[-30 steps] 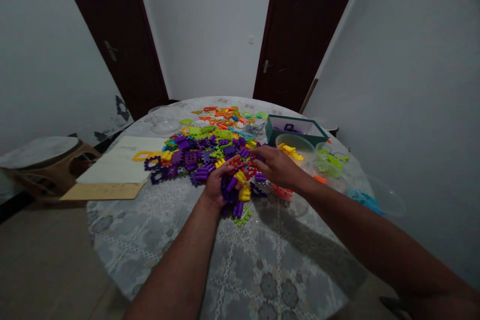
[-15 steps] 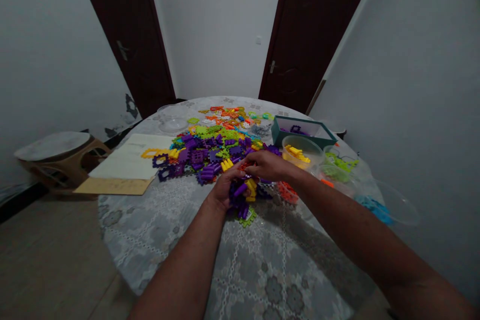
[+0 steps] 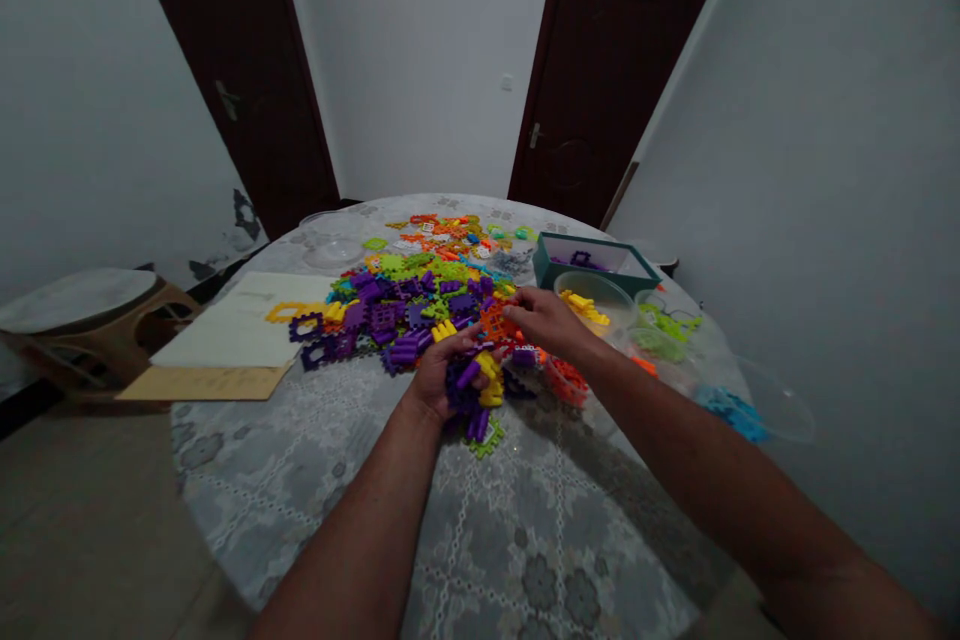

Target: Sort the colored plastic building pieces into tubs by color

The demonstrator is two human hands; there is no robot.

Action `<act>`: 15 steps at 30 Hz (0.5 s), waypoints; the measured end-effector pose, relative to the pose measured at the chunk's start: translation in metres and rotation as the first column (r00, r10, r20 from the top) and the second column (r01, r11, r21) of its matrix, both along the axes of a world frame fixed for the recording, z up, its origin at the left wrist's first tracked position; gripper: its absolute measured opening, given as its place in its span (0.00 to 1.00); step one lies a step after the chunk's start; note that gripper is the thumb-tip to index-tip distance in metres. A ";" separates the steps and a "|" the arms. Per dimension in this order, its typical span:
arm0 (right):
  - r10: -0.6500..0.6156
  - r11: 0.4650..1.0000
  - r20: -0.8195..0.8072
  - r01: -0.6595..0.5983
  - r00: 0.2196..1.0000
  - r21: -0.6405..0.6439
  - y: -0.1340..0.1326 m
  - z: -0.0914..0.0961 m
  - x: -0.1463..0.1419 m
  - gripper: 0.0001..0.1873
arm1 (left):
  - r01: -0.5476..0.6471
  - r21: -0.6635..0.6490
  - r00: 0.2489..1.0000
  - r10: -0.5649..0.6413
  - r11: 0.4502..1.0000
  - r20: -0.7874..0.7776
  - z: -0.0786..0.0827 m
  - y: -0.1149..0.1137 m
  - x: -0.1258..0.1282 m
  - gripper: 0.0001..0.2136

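Note:
My left hand (image 3: 436, 375) is closed around a bunch of purple and yellow plastic building pieces (image 3: 469, 390), held low over the near edge of the pile. A green piece (image 3: 486, 438) shows just below that bunch. Between the thumb and fingers of my right hand (image 3: 546, 322) is an orange building piece (image 3: 496, 322) with a grid pattern, a little above and to the right of my left hand. Beyond both hands spreads a heap of mixed building pieces (image 3: 390, 315), mostly purple and green.
To the right stand a tub of yellow pieces (image 3: 585, 308), a tub of orange-red pieces (image 3: 566, 380), a green tub (image 3: 664, 340) and a tub of blue pieces (image 3: 739, 415). Behind them is a dark green box (image 3: 630, 278). Paper sheets (image 3: 232, 330) lie at the left.
My right hand has drawn slightly away from my left, and the orange piece in its fingers now shows clearly. My left hand keeps its bunch. The view has shifted a little.

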State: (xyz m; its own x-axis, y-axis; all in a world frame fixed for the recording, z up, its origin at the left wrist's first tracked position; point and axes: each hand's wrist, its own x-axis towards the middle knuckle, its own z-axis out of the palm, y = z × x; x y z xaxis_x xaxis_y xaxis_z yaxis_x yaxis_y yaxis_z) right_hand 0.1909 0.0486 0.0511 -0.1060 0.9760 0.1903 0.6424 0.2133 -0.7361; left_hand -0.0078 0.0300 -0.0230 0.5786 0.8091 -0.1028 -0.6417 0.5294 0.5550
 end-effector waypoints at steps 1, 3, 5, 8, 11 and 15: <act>-0.002 1.000 -0.013 0.003 1.000 0.009 -0.003 0.004 0.005 0.10 | -0.014 -0.018 1.000 0.014 1.000 0.001 0.000 0.001 -0.001 0.28; -0.025 0.999 -0.031 0.027 0.999 0.038 -0.011 0.015 0.018 0.11 | -0.048 -0.041 0.999 0.048 0.998 0.018 0.001 0.003 -0.001 0.28; -0.077 0.995 -0.058 0.081 0.995 0.059 -0.021 0.025 0.035 0.12 | -0.093 -0.059 0.995 0.095 0.994 0.027 0.003 0.004 -0.001 0.26; -0.180 0.982 -0.136 0.186 0.974 0.037 -0.040 0.034 0.069 0.15 | -0.147 -0.083 0.989 0.149 0.986 0.015 0.006 0.004 0.000 0.24; -0.286 0.958 -0.129 0.288 0.950 0.003 -0.060 0.033 0.109 0.16 | -0.175 -0.090 0.984 0.176 0.981 0.010 0.009 0.004 0.000 0.24; -0.453 0.891 0.007 0.452 0.891 0.041 -0.084 0.013 0.160 0.18 | -0.187 -0.089 0.981 0.190 0.978 0.027 0.008 0.005 0.001 0.24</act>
